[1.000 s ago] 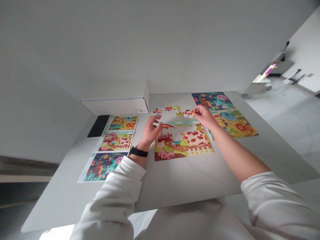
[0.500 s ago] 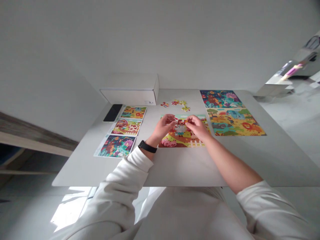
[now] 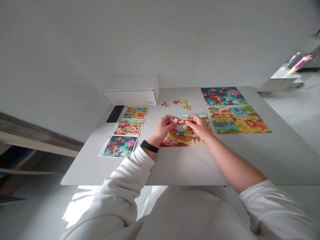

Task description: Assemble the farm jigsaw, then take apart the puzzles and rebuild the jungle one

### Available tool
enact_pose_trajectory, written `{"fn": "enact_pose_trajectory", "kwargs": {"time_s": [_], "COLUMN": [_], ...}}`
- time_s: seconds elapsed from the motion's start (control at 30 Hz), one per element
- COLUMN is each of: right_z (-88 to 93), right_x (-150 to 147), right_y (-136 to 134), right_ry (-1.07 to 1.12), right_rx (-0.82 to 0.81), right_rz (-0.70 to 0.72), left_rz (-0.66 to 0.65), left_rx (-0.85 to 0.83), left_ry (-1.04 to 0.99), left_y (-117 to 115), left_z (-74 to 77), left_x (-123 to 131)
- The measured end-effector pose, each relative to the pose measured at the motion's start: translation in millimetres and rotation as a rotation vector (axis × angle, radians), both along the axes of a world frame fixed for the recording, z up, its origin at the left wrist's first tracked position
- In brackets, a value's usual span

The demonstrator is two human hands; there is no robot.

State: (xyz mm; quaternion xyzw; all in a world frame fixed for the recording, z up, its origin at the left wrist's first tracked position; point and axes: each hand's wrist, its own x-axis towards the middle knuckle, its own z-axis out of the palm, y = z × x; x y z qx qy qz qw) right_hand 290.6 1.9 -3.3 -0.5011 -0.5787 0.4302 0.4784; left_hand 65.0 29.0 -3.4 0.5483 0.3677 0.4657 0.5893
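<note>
A farm-scene jigsaw puzzle (image 3: 190, 142) lies at the middle of the table, with a pink pig, a white fence and a figure in a light dress. Above its upper part, my left hand (image 3: 163, 128) has thumb and fingers pinched at the left edge of a small red and orange puzzle piece (image 3: 184, 122). From the right, my right hand (image 3: 198, 126) pinches the same piece with thumb and forefinger. The fingers hide part of it, so I cannot tell whether it touches the puzzle below. Several loose puzzle pieces (image 3: 186, 107) lie behind the puzzle.
At the left are a sheet of three small pictures (image 3: 128, 127) and a black phone (image 3: 115, 114). A white box (image 3: 130, 96) stands at the back by the wall. Two finished-looking picture panels (image 3: 237, 120) lie at the right. A pen holder (image 3: 280, 83) is beyond the table's corner.
Both hands stay over the upper puzzle, with the piece held between them; the fingers have shifted only slightly. The whole view has turned a little.
</note>
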Motion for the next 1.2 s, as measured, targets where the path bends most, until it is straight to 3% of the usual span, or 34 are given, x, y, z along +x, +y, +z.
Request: {"fn": "enact_pose_trajectory", "kwargs": {"time_s": [0.27, 0.43, 0.53, 0.83, 1.2], "right_z": [-7.3, -9.6, -7.6, -8.0, -13.4], "right_x": [3, 5, 6, -2, -1], "right_y": [4, 4, 1, 0, 4], "right_ry": [-0.028, -0.124, -0.258, -0.518, -0.587], "right_rx": [0.038, 0.086, 0.114, 0.107, 0.122], "right_rz": [-0.016, -0.078, -0.12, -0.126, -0.087], "left_rz": [-0.031, 0.16, 0.208, 0.122, 0.042], "left_rx": [0.005, 0.176, 0.296, 0.591, 0.658], "left_ry": [0.023, 0.197, 0.322, 0.655, 0.82], "left_y": [1, 7, 7, 2, 7], "left_z": [-3.4, -5.4, -6.4, -10.3, -18.3], "left_x": [-2, -7, -10, -11, -12]}}
